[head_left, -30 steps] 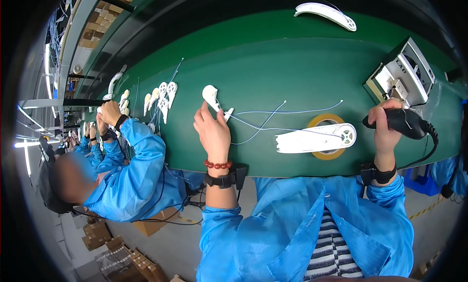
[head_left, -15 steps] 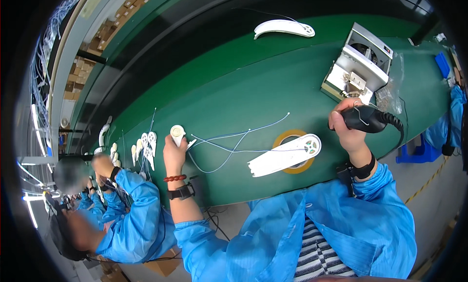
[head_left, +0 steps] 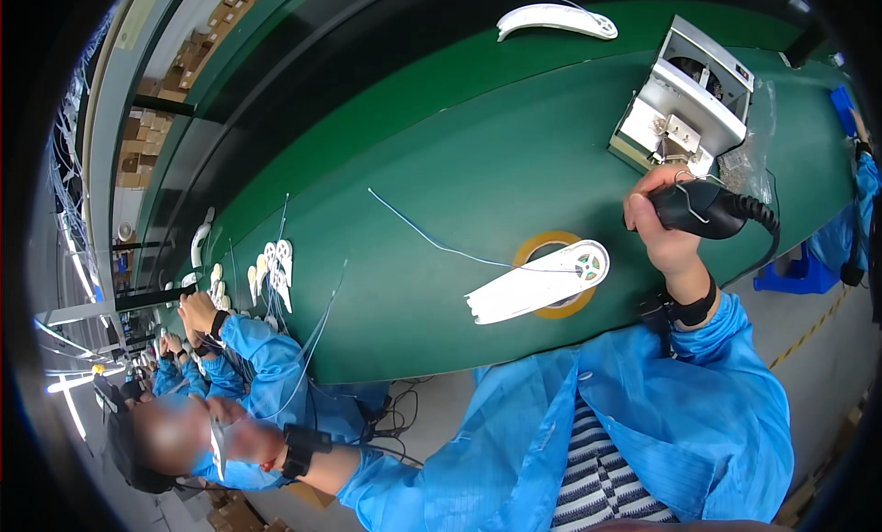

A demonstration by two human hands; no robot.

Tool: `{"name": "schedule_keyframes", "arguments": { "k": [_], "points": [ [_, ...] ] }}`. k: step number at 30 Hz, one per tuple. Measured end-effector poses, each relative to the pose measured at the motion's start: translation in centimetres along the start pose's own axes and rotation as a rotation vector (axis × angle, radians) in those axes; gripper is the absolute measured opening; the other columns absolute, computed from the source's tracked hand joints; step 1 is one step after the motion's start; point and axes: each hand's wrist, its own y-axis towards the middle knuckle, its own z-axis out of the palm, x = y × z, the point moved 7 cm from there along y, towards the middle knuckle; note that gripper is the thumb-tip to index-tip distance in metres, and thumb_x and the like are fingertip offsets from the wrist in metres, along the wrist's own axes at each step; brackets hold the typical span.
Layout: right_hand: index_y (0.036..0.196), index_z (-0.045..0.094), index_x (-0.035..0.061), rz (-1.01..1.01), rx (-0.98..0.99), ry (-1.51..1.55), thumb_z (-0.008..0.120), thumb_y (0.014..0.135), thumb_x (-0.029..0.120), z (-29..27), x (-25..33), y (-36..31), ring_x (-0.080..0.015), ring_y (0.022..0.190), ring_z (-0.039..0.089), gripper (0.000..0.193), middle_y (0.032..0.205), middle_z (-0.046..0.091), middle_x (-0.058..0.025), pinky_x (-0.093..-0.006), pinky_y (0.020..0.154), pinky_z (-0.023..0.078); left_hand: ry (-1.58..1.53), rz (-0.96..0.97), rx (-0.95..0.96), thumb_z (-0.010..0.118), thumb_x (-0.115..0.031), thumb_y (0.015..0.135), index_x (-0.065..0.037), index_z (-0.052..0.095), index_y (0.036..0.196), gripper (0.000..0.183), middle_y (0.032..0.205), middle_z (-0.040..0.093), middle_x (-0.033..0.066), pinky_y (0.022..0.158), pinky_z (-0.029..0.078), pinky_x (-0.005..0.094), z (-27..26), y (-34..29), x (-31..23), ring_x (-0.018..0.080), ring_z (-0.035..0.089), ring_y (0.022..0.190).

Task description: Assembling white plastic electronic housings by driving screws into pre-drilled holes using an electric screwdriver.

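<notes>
My right hand (head_left: 663, 224) is closed round a black electric screwdriver (head_left: 706, 210) with a wire hook and a coiled cord, just in front of a screw feeder (head_left: 675, 132). Off the bench at lower left, my left hand (head_left: 250, 437), partly blurred, grips a slim white plastic part (head_left: 219, 449) with thin pale wires (head_left: 317, 334) trailing upward. Between my arms, a white elongated housing (head_left: 533, 287) with a round spoked end rests on a yellow tape roll (head_left: 582, 304). A thin blue-white wire (head_left: 430, 239) runs from the housing leftward over the green bench.
Another white curved housing (head_left: 556, 20) lies at the far side. Several white parts with wires (head_left: 273, 270) sit at the left, near a co-worker's hands (head_left: 197, 313). A clear bag of screws (head_left: 738, 169) lies beside the feeder. A blue stool (head_left: 790, 273) stands at right.
My left hand has swung from above the bench down to the lower left, taking the white part and its wires off the bench. My right hand still holds the screwdriver near the feeder.
</notes>
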Motion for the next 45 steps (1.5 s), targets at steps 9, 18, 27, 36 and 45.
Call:
{"name": "schedule_keyframes", "arguments": {
  "k": [9, 18, 27, 36, 45],
  "points": [
    [0.102, 0.052, 0.0016, 0.0, -0.068, 0.07, 0.063, 0.091, -0.007, 0.0, -0.2, 0.1, -0.01, 0.059, 0.055, 0.018, 0.076, 0.056, -0.0046, -0.0243, 0.055, 0.046, 0.113, -0.2, 0.368, 0.06, -0.009, 0.094, -0.003, 0.06, 0.095, 0.006, 0.07, 0.057, 0.0039, 0.048, 0.039, 0.0244, -1.8, -3.8, -5.3, 0.0136, 0.048, 0.057],
    [0.102, 0.05, 0.0007, 0.024, -0.025, 0.033, 0.06, 0.094, -0.003, 0.6, -0.4, 0.5, -0.0109, 0.058, 0.054, 0.013, 0.07, 0.055, -0.0044, -0.0245, 0.055, 0.045, 1.022, -0.915, 0.629, 0.056, -0.013, 0.101, -0.003, 0.064, 0.108, 0.015, 0.087, 0.066, -0.001, 0.066, 0.047, 0.0242, 2.9, -5.7, 19.3, 0.0072, 0.058, 0.075],
    [0.102, 0.05, 0.001, 0.003, -0.012, 0.031, 0.059, 0.095, -0.003, 0.8, -0.2, 0.5, -0.0111, 0.058, 0.054, 0.012, 0.069, 0.055, -0.0045, -0.0249, 0.056, 0.045, 1.246, -0.481, 0.787, 0.079, -0.018, 0.083, -0.001, 0.065, 0.12, 0.043, 0.1, 0.068, 0.0112, 0.083, 0.053, 0.0367, 5.5, -6.6, 27.1, 0.0272, 0.066, 0.094],
    [0.103, 0.051, 0.003, 0.082, -0.017, 0.018, 0.059, 0.096, -0.001, 1.1, -0.8, 1.1, -0.0113, 0.059, 0.053, 0.012, 0.069, 0.055, -0.0037, -0.0255, 0.058, 0.043, 1.567, -0.393, 0.481, 0.082, -0.012, 0.077, -0.006, 0.052, 0.139, 0.069, 0.14, 0.05, 0.0198, 0.102, 0.047, 0.0442, 5.4, -12.6, 21.9, 0.0401, 0.054, 0.123],
    [0.107, 0.05, 0.0032, 0.141, 0.062, 0.123, 0.061, 0.096, 0.005, 0.8, -0.1, 1.1, -0.0112, 0.058, 0.051, 0.016, 0.07, 0.052, -0.0028, -0.0259, 0.056, 0.042, 0.741, -0.331, 0.797, 0.08, -0.022, 0.082, -0.001, 0.057, 0.133, 0.06, 0.143, 0.05, 0.0189, 0.101, 0.048, 0.0452, 15.2, -9.7, 14.4, 0.0356, 0.053, 0.129]
  ]
}}
